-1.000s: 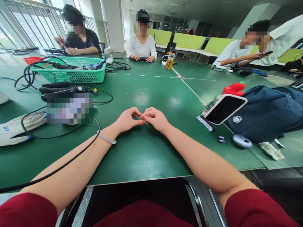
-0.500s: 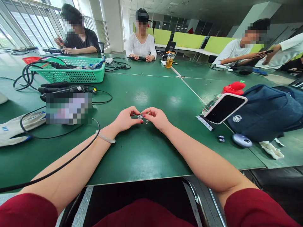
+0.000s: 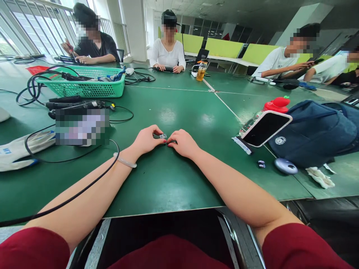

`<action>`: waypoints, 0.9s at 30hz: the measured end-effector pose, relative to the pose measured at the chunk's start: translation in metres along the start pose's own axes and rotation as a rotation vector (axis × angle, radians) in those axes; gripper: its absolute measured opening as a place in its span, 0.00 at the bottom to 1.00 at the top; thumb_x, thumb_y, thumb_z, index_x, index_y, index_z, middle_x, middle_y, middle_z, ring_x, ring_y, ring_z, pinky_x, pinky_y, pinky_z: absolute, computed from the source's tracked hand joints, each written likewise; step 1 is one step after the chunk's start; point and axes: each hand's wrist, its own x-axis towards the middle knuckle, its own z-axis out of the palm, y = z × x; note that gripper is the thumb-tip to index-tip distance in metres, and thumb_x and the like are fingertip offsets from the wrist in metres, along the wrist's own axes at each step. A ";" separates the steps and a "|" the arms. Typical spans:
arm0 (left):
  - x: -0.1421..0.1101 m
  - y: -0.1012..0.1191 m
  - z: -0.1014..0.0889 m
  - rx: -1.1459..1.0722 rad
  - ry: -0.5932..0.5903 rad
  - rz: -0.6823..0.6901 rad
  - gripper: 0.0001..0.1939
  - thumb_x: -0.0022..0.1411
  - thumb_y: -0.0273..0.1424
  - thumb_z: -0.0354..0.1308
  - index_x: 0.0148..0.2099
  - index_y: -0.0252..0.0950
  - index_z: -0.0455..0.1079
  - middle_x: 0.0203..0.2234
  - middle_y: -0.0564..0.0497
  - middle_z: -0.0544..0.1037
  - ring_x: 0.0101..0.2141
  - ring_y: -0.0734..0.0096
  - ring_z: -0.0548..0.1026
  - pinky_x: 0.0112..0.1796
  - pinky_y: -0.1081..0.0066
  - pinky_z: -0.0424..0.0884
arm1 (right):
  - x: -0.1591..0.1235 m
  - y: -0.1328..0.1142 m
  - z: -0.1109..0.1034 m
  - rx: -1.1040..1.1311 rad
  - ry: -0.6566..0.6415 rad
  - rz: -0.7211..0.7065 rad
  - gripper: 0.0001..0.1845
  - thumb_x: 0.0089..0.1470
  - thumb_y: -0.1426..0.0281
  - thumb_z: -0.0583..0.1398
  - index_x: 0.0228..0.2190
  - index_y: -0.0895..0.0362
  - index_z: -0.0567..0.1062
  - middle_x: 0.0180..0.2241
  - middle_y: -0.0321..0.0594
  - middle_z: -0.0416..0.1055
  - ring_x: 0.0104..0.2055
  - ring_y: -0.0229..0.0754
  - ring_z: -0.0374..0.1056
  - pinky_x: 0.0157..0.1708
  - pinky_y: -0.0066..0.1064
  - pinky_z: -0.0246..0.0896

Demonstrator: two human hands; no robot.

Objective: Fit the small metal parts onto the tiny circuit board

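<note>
My left hand [image 3: 147,139] pinches a small silver-and-dark patterned piece [image 3: 163,136] between thumb and fingertips, just above the green table [image 3: 168,179]. What kind of piece it is cannot be made out. Close beside it on the right, my right hand [image 3: 183,144] has its thumb and fingers drawn together, low over the tabletop. Anything in these fingertips is too small and too covered to name. A narrow gap separates the two hands.
Left of my hands lie a cable [image 3: 84,192], white gloves [image 3: 25,147], black tools [image 3: 75,106] and a green basket [image 3: 92,89]. On the right are a leaning phone [image 3: 267,129], a blue bag [image 3: 316,130] and a round purple case [image 3: 286,166]. Several people sit around the table.
My hands have moved apart from touching around the patterned piece, which stays in the left. The right fingers have lowered and now cover the spot where a tiny light piece showed.
</note>
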 end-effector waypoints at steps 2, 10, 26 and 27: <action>0.000 0.000 0.000 -0.001 -0.002 -0.005 0.15 0.45 0.38 0.66 0.35 0.38 0.69 0.34 0.50 0.78 0.37 0.64 0.75 0.41 0.64 0.70 | 0.000 0.000 0.000 -0.012 -0.006 0.018 0.04 0.52 0.70 0.65 0.32 0.54 0.81 0.36 0.42 0.74 0.40 0.45 0.62 0.44 0.38 0.58; 0.001 -0.002 0.001 -0.007 -0.011 0.004 0.17 0.45 0.40 0.67 0.35 0.38 0.69 0.35 0.50 0.78 0.37 0.63 0.75 0.41 0.64 0.70 | 0.003 0.001 0.001 0.025 0.026 0.102 0.02 0.52 0.71 0.65 0.27 0.55 0.78 0.37 0.41 0.72 0.41 0.44 0.61 0.45 0.38 0.57; 0.001 -0.003 0.000 -0.030 -0.023 -0.006 0.17 0.45 0.40 0.67 0.35 0.38 0.69 0.35 0.50 0.78 0.36 0.64 0.75 0.41 0.63 0.70 | 0.004 0.000 0.000 0.020 -0.002 0.113 0.03 0.52 0.71 0.65 0.27 0.55 0.77 0.37 0.41 0.72 0.42 0.45 0.62 0.45 0.38 0.57; 0.001 -0.002 0.000 -0.028 -0.024 -0.006 0.17 0.45 0.40 0.67 0.35 0.38 0.69 0.35 0.49 0.78 0.36 0.64 0.75 0.41 0.63 0.70 | 0.004 0.000 0.000 0.014 -0.003 0.106 0.04 0.52 0.71 0.65 0.26 0.56 0.77 0.37 0.41 0.72 0.42 0.45 0.62 0.44 0.38 0.57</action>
